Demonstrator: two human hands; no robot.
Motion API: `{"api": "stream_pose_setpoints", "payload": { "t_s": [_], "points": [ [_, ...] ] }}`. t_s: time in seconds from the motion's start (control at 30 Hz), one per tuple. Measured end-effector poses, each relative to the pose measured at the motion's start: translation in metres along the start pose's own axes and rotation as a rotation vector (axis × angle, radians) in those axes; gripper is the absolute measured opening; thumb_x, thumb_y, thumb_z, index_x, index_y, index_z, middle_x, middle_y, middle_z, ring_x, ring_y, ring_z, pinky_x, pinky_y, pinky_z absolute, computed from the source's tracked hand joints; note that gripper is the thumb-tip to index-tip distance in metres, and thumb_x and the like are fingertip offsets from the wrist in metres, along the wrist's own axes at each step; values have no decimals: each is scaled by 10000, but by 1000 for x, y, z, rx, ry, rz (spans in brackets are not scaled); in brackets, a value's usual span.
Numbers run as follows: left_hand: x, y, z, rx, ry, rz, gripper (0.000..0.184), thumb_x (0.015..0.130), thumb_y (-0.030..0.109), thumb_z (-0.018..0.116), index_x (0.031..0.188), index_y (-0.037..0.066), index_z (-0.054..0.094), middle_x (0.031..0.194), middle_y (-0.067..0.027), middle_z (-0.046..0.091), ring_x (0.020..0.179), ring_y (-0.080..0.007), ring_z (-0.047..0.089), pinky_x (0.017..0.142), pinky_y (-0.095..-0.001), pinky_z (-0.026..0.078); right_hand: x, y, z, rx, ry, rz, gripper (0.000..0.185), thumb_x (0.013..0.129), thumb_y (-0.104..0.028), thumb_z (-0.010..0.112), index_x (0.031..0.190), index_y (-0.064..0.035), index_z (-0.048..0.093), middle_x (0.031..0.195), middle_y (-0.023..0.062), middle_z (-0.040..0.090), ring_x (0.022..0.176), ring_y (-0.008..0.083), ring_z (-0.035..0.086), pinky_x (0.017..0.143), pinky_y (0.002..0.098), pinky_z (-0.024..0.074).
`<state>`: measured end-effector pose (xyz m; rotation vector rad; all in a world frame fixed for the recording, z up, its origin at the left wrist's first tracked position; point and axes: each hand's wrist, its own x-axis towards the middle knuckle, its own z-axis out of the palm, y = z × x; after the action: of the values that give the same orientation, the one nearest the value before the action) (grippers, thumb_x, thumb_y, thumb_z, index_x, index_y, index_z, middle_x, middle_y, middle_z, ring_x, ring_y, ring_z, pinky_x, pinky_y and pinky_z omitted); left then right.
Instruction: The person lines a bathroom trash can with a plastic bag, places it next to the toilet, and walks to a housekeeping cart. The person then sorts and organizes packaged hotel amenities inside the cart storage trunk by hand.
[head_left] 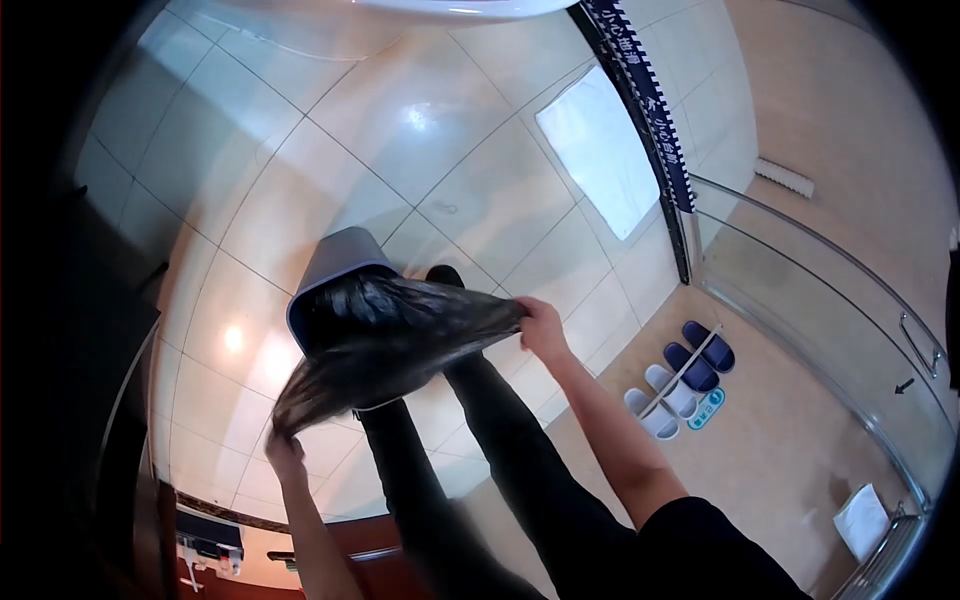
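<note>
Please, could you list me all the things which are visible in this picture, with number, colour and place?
Bag: 1, black, between the hands, at the bin's mouth
Bin: 1, grey, on the tiles
Floor tiles: many, pale, centre
Mat: 1, white, upper right of centre
Lettered strip: 1, dark blue, beside the mat
Slippers: 4, two white, two navy, right
Sign: 1, turquoise, by the slippers
Glass panel: 1, clear, right
Cloth: 1, white, lower right
Small items: lower left, unclear
Legs: 2, black-clothed, bottom centre
Left hand; right hand: bare, gripping the bag's edge
</note>
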<state>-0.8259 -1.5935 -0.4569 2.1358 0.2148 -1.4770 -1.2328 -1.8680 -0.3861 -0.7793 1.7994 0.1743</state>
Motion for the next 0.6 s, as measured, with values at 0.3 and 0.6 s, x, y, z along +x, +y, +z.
{"api": "stream_pose_setpoints", "payload": {
  "t_s": [0.3,0.6],
  "points": [
    [-68,25,65,-718,-246,-98,427,903,345,388,1250,95,389,1256,-61,441,1172,-206,399,975,-351,322,-19,95,57,856,-411,323,481,848,-260,481,1298,-226,315,1207,-10,447,1122,194,396,877,432,335],
    [130,160,148,54,-98,239,427,838,431,456,986,53,588,960,-164,600,906,-225,568,811,-351,431,148,-86,115,348,-41,-281,343,805,-312,544,935,-1,607,765,33,574,678,135,512,639,271,407]
  ]
}}
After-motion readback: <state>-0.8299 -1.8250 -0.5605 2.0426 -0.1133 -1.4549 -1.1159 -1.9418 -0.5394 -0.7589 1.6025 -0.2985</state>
